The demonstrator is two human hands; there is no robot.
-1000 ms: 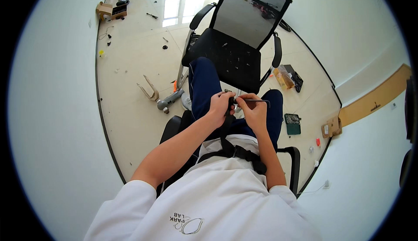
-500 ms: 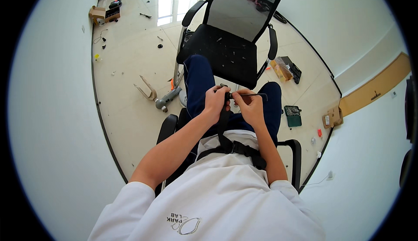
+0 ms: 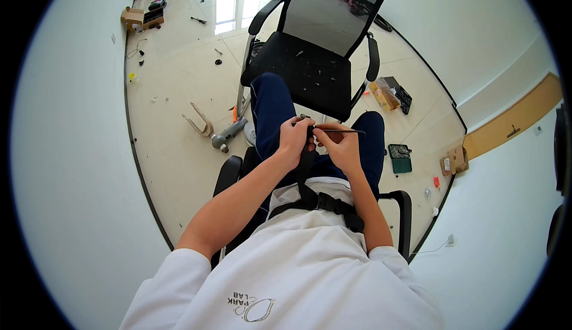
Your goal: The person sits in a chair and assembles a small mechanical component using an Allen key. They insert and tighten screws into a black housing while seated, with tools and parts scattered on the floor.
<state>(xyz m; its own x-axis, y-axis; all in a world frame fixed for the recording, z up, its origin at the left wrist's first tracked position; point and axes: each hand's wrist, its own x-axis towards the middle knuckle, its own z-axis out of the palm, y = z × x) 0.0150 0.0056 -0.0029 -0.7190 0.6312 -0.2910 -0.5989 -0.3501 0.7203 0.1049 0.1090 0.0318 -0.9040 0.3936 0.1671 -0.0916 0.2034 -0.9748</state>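
Over the lap, just between the knees of a pair of dark blue trousers, both hands are close together at a small dark part. The left hand is mostly closed, its fingers curled around that part, with the thumb side on top; much of the part is hidden, so its full shape cannot be told. The right hand is partly closed, with thumb and forefinger pinched near the same part, and it has hold of a thin dark rod that sticks out past the knuckles toward the right knee. Fingers cover the near end of the rod, so whether it touches the part cannot be told

A black strap runs down below the left hand to a belt around the waist of a white shirt. Facing the knees is a black chair with a mesh back, and small pale bits lie scattered across its seat. On the floor to the left, a bicycle fork lies beside a grey tube piece. To the right of the right knee, an open green case lies on the floor, and a brown cardboard box stands farther right, against the wall. Beyond the green case, near the chair, a black case lies beside a yellowish box
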